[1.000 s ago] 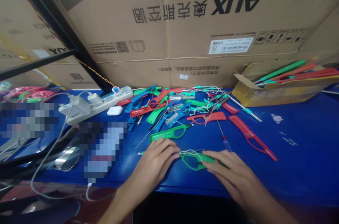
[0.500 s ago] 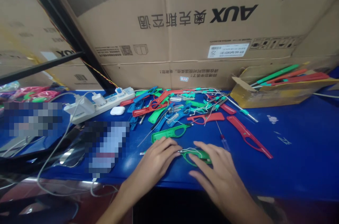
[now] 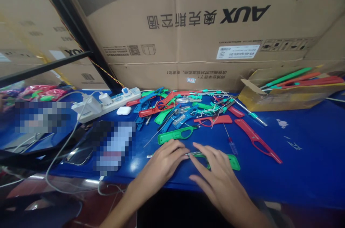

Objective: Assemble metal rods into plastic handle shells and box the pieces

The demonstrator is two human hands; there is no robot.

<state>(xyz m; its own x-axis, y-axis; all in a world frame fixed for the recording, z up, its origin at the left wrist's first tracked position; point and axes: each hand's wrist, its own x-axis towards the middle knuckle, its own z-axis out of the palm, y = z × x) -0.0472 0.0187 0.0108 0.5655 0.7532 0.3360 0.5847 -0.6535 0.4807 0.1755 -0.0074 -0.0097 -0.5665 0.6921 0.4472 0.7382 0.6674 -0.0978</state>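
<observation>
My left hand (image 3: 170, 156) is closed in a pinch around a thin metal lighter tube, whose end (image 3: 150, 156) sticks out to the left. My right hand (image 3: 219, 172) lies over a green lighter handle half (image 3: 235, 162), its fingers apart and one tip close to the left fingertips. White wires (image 3: 198, 153) run along the handle between the hands; the right hand hides much of it. Just beyond the left hand lies another green handle half (image 3: 172, 136). A screwdriver with a clear reddish handle (image 3: 232, 146) rests beyond my right hand.
A pile of red, blue and green lighter parts (image 3: 164, 109) lies toward the back. A red handle half (image 3: 258, 141) is at the right, before a cardboard box (image 3: 285, 100) of long lighters. At left are a power strip (image 3: 115, 104), white earbud case (image 3: 124, 110) and phones with cables.
My right hand's fingers have come closer to my left fingertips, and the rear of the green handle now shows past its far side. The whole view has shifted slightly.
</observation>
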